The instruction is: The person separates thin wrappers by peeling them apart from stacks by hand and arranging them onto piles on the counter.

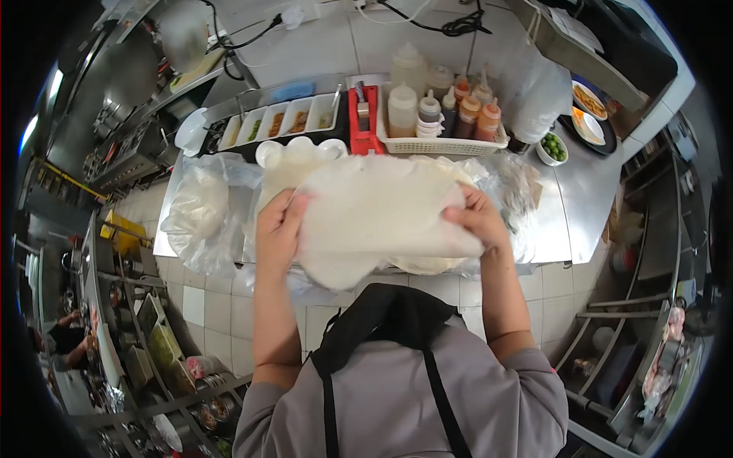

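Note:
A large, thin, pale flatbread sheet (374, 210) is stretched between my two hands above the counter's front edge. My left hand (281, 225) pinches its left side, thumb on top. On the opposite side my right hand (479, 217) grips the edge with bent fingers. The sheet's lower left part hangs down. More pale flatbreads (431, 263) lie partly hidden beneath it, on and around clear plastic.
Along the back stand a condiment tray (286, 122), small white cups (301, 147), a red device (365, 118) and a basket (443, 146) of squeeze bottles. A plastic bag (200, 206) lies left; a bowl of green limes (551, 149) sits right. Other people are at far left.

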A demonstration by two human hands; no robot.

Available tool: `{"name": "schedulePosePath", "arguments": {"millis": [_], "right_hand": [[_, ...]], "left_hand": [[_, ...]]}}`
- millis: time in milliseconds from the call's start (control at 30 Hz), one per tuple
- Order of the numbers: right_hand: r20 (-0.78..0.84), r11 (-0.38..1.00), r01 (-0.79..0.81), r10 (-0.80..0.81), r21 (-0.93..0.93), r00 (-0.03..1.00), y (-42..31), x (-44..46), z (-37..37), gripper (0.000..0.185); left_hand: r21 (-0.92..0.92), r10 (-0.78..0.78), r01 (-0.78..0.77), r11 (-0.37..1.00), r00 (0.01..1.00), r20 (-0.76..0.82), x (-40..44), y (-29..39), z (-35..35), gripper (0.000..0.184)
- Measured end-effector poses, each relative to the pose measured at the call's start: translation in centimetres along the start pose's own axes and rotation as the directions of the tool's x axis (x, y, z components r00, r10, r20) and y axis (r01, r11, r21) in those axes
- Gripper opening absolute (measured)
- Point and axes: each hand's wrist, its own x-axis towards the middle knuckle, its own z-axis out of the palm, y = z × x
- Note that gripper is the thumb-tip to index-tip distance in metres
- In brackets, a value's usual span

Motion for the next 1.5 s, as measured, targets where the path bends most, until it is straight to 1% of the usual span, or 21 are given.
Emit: {"name": "schedulePosePath", "arguments": {"millis": [100, 167, 300, 367, 400, 433, 533, 633, 700, 767, 800, 867, 967, 1067, 1167, 1200, 1267, 1333, 1367, 1467, 1500], "right_hand": [[-0.265, 0.989, -0.032, -0.007, -0.141, 0.964, -1.7, 0.7, -3.4, 0.034], [-0.339, 0.977, -0.121, 0.055, -0.177, 0.939, -1.6, 2.1, -6.7, 0.036], [-0.56, 0.812, -0.335, 0.012, -0.478, 0.828, 3.8, 3.4, -14.1, 0.046], [-0.5, 0.63, -0.315, -0.136, -0.71, 0.855, 6.5, 2.5, -16.1, 0.051], [-0.453, 0.516, -0.299, -0.201, -0.803, 0.869, 6.8, 2.2, -15.7, 0.053], [-0.498, 0.608, -0.347, -0.093, -0.714, 0.862, 6.7, 1.9, -15.7, 0.056], [-0.505, 0.655, -0.329, -0.094, -0.681, 0.858, 7.2, 1.7, -15.1, 0.056], [-0.34, 0.191, -0.282, -0.475, -0.94, 0.812, 7.9, 1.7, -13.3, 0.053], [-0.103, -0.178, -0.249, -0.578, -0.952, 0.809, 7.9, 1.6, -9.7, 0.049], [0.084, -0.057, 0.063, -0.542, -0.996, 0.836, 11.2, 1.3, -6.4, 0.042], [0.13, 0.122, 0.182, -0.348, -0.976, 0.928, 11.3, 0.9, -3.7, 0.037], [0.122, 0.087, 0.14, -0.183, -0.986, 0.975, 12.1, 0.4, 0.3, 0.035], [0.138, -0.029, 0.135, -0.185, -0.99, 0.973, 13.9, 0.9, 1.0, 0.035], [0.174, -0.048, 0.168, -0.185, -0.985, 0.967, 13.8, 1.1, 0.6, 0.029], [0.013, 0.162, 0.047, -0.206, -0.986, 0.978, 14.8, 1.9, -1.9, 0.02], [-0.12, 0.323, -0.055, -0.183, -0.945, 0.976, 14.1, 2.1, -2.3, 0.018], [-0.36, 0.604, -0.247, -0.07, -0.757, 0.93, 12.3, 2.5, -3.1, 0.015], [-0.434, 0.837, -0.282, 0.06, -0.468, 0.899, 11.8, 2.8, -4.6, 0.013], [-0.454, 0.91, -0.29, 0.134, -0.296, 0.881, 11.5, 2.8, -5.3, 0.013], [-0.445, 0.96, -0.235, 0.145, -0.154, 0.883, 10.7, 2.8, -7.1, 0.012], [-0.433, 0.958, -0.199, 0.093, -0.206, 0.897, 9.9, 2.7, -7.4, 0.012]], "left_hand": [[-0.078, -0.093, 0.094, 0.993, 0.996, 0.012, 2.6, -2.8, 3.7, 0.021], [-0.155, -0.179, 0.189, 0.97, 0.981, 0.074, 5.1, -7.9, 5.7, 0.025], [0.139, -0.353, 0.33, 0.934, 0.911, 0.214, 5.7, -16.9, 8.6, 0.043], [0.406, -0.474, 0.339, 0.849, 0.829, 0.297, 4.5, -17.2, 8.4, 0.056], [0.37, -0.454, 0.342, 0.864, 0.847, 0.276, 4.1, -16.9, 8.5, 0.06], [0.335, -0.439, 0.347, 0.876, 0.861, 0.255, 3.5, -16.7, 8.5, 0.064], [0.334, -0.451, 0.365, 0.869, 0.862, 0.231, 2.3, -16.2, 8.0, 0.063], [0.363, -0.442, 0.357, 0.861, 0.878, 0.183, 2.0, -16.3, 7.8, 0.056], [0.394, -0.377, 0.304, 0.868, 0.918, 0.122, 1.8, -17.5, 7.3, 0.05], [0.444, -0.252, 0.203, 0.873, 0.966, 0.054, 1.6, -20.7, 6.3, 0.043], [0.383, -0.374, 0.326, 0.865, 0.926, 0.056, 1.3, -20.1, 6.2, 0.039], [0.253, -0.591, 0.557, 0.791, 0.803, 0.077, 0.7, -17.7, 5.7, 0.034], [0.25, -0.685, 0.641, 0.726, 0.707, 0.178, 0.3, -15.4, 6.2, 0.03], [0.134, -0.582, 0.567, 0.813, 0.791, 0.188, 0.1, -15.0, 7.0, 0.03], [-0.141, -0.556, 0.599, 0.788, 0.792, 0.253, 0.2, -12.7, 8.1, 0.033], [-0.167, -0.529, 0.566, 0.807, 0.819, 0.222, 0.2, -13.1, 8.1, 0.032], [-0.213, -0.47, 0.494, 0.843, 0.869, 0.152, 0.3, -14.6, 7.8, 0.031], [-0.178, -0.53, 0.547, 0.818, 0.837, 0.135, 0.1, -16.3, 6.9, 0.031], [-0.16, -0.558, 0.572, 0.804, 0.82, 0.129, 0.0, -17.1, 6.6, 0.031], [-0.122, -0.666, 0.688, 0.716, 0.725, 0.179, -0.6, -16.0, 7.3, 0.029], [-0.048, -0.645, 0.656, 0.753, 0.752, 0.137, -1.0, -16.1, 7.6, 0.03]]}}
